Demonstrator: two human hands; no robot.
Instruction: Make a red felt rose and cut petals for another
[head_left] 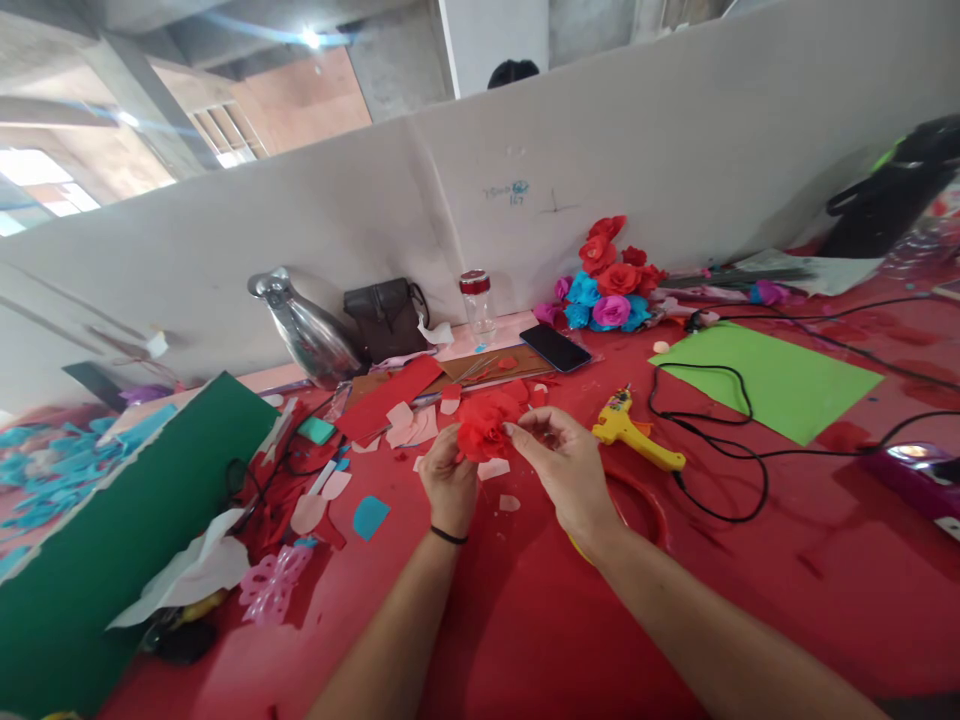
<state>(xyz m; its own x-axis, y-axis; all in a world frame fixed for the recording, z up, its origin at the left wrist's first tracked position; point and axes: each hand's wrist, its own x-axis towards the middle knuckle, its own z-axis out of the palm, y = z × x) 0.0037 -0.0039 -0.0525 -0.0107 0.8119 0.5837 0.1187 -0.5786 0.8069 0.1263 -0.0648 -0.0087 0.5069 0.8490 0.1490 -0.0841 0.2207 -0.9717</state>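
Observation:
A red paper flower (pixel 486 428) is held up over the red table in the middle of the head view. My left hand (pixel 448 480) grips it from below and the left, fingers closed around its base. At the flower's right side, my right hand (pixel 566 468) pinches the edge of a petal between thumb and fingers. Just right of that hand lies a yellow hot glue gun (pixel 637 435) with a black cord. Pink paper petals (pixel 411 426) and a blue paper petal (pixel 370 517) lie loose to the left of the flower.
At the back stand a steel flask (pixel 311 330), a dark pouch (pixel 386 318), a glass jar (pixel 477 305) and a bunch of paper flowers (pixel 611 285). A phone (pixel 556 347) lies before them. Green paper (pixel 772 375) and cords are right; a green box (pixel 142 540) is left.

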